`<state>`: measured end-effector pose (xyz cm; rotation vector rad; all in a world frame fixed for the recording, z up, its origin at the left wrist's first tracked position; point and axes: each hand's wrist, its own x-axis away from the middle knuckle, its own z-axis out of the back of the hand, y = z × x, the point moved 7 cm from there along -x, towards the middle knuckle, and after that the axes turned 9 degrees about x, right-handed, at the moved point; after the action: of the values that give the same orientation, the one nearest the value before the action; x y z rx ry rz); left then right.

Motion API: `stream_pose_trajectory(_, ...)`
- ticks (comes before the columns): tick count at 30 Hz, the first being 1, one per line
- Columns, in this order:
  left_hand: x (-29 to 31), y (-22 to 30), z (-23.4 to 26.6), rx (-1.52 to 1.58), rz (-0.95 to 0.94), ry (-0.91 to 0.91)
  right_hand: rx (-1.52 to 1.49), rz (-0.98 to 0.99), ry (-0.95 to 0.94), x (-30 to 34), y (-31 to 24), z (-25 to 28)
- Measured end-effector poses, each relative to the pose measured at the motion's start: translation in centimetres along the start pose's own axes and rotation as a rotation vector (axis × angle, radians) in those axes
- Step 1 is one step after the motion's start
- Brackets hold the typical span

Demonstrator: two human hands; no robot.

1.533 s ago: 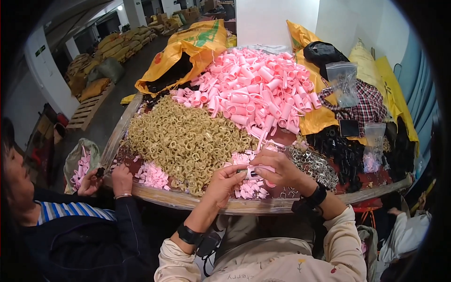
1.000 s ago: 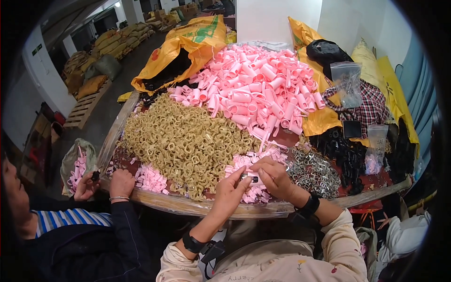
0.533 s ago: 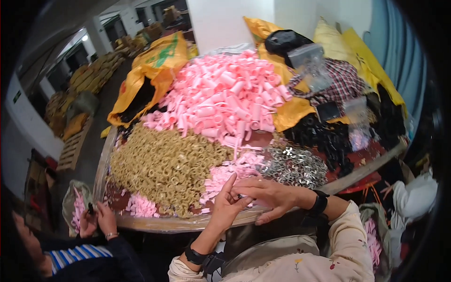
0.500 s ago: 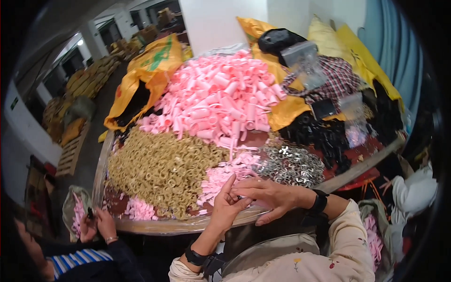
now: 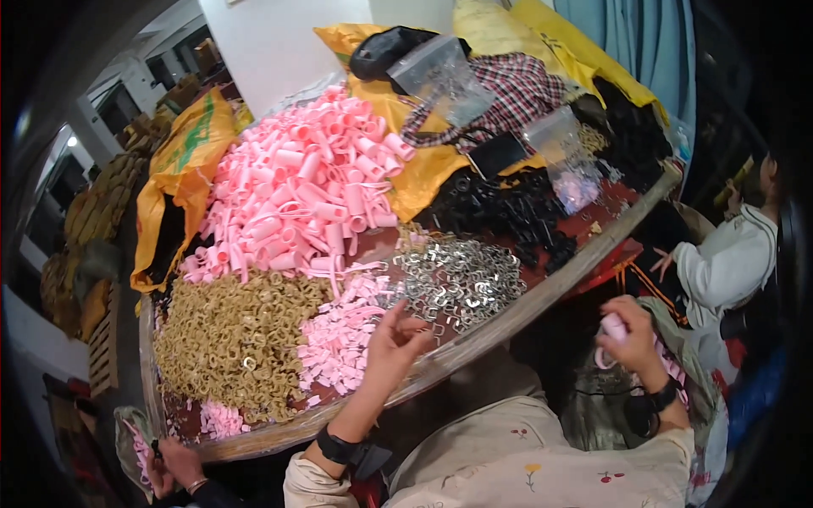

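My left hand [image 5: 394,349] hovers over the table's near edge, index finger and thumb apart, with nothing visible between them. It is beside a pile of small silver metal buckles [image 5: 461,284] and a heap of small flat pink pieces [image 5: 343,339]. Off the table at the right, my right hand [image 5: 633,339] is closed around a pink plastic piece [image 5: 613,332] with a curved loop hanging below it. Under that hand stands an open sack [image 5: 673,322] with pink strips inside.
Pink plastic tubes [image 5: 292,186] are heaped at the back of the table, with tan rings [image 5: 237,339] in front. Black parts [image 5: 500,207] lie right. The raised wooden rim [image 5: 542,296] borders the table. A co-worker's hands [image 5: 174,466] are at lower left; another person [image 5: 728,262] sits right.
My hands, close together before, have moved apart. The right one has swung right to the sack with the pink piece. The view has turned right, and the person at right now shows.
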<state>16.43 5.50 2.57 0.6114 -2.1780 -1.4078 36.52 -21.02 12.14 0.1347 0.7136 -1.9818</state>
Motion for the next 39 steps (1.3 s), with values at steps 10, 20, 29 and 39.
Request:
stream_pose_trajectory(10,-4.2,-2.3,-1.9,-0.133,0.041,-0.016,0.415,-0.442,-0.028,14.6,11.8,2.7)
stream_pose_trajectory(20,-2.1,-0.3,-10.6,0.205,-0.108,-0.26,-0.415,0.195,-0.225,-1.7,-7.0,-5.4)
stream_pose_trajectory(29,0.6,2.4,-11.2,0.312,-0.236,-0.487,-0.731,0.454,-0.347,-4.5,-14.0,-9.6)
stream_pose_trajectory(39,1.0,0.6,-13.5,0.298,-0.162,-0.506,-0.696,0.44,-0.328,-2.8,-11.4,-7.6)
